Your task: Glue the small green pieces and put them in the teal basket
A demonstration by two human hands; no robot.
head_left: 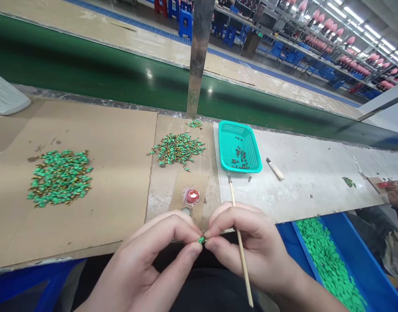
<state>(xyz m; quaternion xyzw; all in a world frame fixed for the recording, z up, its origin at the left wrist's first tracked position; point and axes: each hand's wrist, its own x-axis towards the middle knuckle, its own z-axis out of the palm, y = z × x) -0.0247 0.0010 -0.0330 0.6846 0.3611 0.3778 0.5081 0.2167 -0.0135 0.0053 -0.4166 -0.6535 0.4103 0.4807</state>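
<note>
My left hand [150,260] and my right hand [250,247] meet at the near edge of the bench, fingertips pinching one tiny green piece [201,239] between them. A thin wooden stick [239,242] also runs through my right hand, its tip pointing toward the teal basket [254,151]. Just beyond my fingers sits a small red glossy dish [192,196]. A loose pile of green-and-gold pieces [177,149] lies farther ahead, and a bigger green pile [59,177] rests on cardboard to the left.
The teal basket holds a few dark pieces. A small wooden-handled tool [275,169] lies to its right. A blue bin [374,260] of green pieces sits lower right. Another person's hand [396,195] shows at the right edge. A green conveyor [88,69] and metal post [197,56] run behind.
</note>
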